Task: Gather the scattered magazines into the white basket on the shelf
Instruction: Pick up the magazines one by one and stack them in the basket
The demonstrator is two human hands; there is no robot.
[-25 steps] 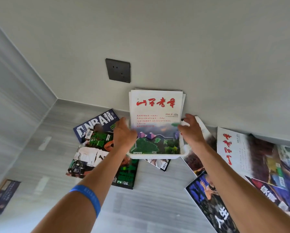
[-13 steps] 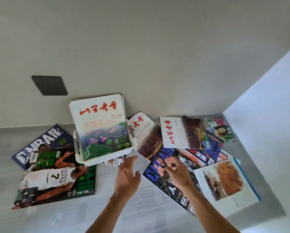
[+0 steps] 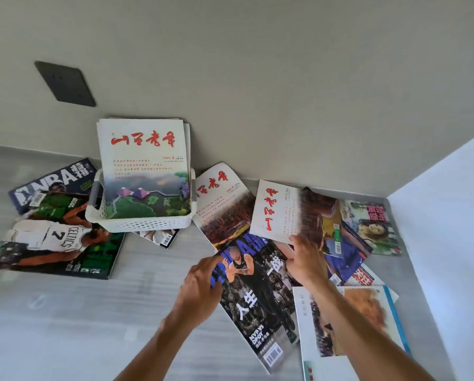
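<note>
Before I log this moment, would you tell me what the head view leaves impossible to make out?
- How many magazines stand in the white basket: the front magazine covers those behind.
- The cover of the small magazine under the basket: mostly hidden.
- Whether the right hand grips the red-titled magazine or only touches it: the fingertips are hidden.
- The left hand on the blue NBA magazine: motion blur hides any grip.
</note>
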